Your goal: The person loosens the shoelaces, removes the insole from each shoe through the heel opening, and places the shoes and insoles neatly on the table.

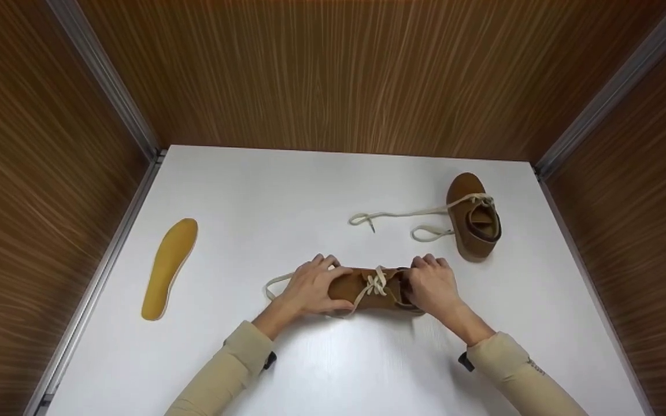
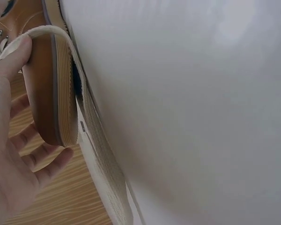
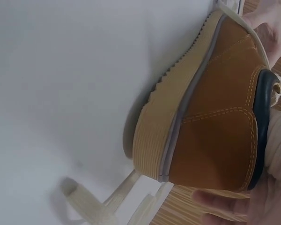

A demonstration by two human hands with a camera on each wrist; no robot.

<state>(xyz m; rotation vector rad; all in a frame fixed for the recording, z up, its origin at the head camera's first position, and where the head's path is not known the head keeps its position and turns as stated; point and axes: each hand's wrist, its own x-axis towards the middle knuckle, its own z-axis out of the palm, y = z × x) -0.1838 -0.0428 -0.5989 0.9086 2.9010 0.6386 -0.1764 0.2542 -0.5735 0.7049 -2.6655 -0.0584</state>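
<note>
A brown lace-up shoe (image 1: pixel 349 284) lies crosswise at the middle of the white table, its toe to the left and its opening to the right. Around the toe, my left hand (image 1: pixel 311 287) holds the shoe, thumb on the near side and fingers on the far side. My right hand (image 1: pixel 434 284) grips the collar at the heel end, part of it hidden inside the opening. In the right wrist view, the palm lies at the dark padded collar (image 3: pixel 261 126). Cream laces (image 1: pixel 376 283) cross over the tongue, and one lace (image 2: pixel 91 108) trails past the toe.
A yellow insole (image 1: pixel 169 268) lies by itself at the left of the table (image 1: pixel 287 190). At the back right stands a second brown shoe (image 1: pixel 469 222), its loose laces (image 1: pixel 402 214) stretching left. Wood-grain panels (image 1: pixel 321 75) enclose the back and both sides.
</note>
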